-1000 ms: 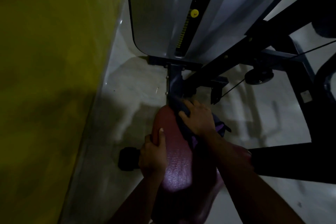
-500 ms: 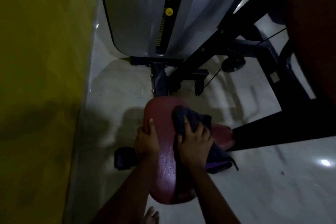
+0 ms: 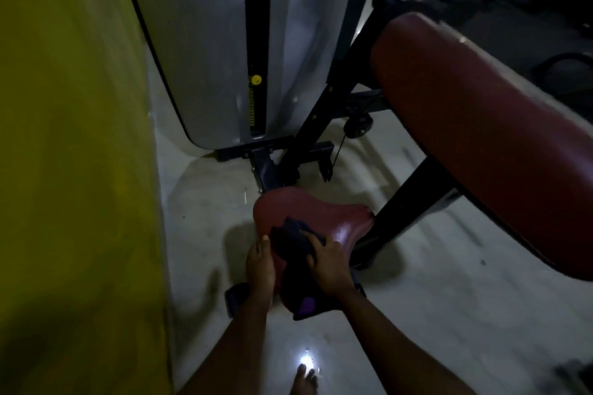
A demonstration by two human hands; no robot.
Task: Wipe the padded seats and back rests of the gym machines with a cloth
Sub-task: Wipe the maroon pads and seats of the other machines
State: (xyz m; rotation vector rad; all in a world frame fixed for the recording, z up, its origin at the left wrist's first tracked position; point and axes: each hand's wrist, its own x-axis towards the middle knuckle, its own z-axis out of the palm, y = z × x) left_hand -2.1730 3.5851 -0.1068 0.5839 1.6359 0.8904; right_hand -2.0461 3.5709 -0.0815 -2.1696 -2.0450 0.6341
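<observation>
Dim gym, seen from above. A small red padded seat (image 3: pixel 321 215) sat low in the middle of the view. The left hand (image 3: pixel 261 261) clasped the seat's edge at 9 o'clock, thumb on top. The right hand (image 3: pixel 327 263) curled its fingers over a bunched dark cloth (image 3: pixel 290 242), pressing it onto the seat's near half. A larger red pad (image 3: pixel 481 138) stood at 2 o'clock, a grey weight-stack housing (image 3: pixel 208 58) at 12, a yellow wall (image 3: pixel 64 138) at 9
</observation>
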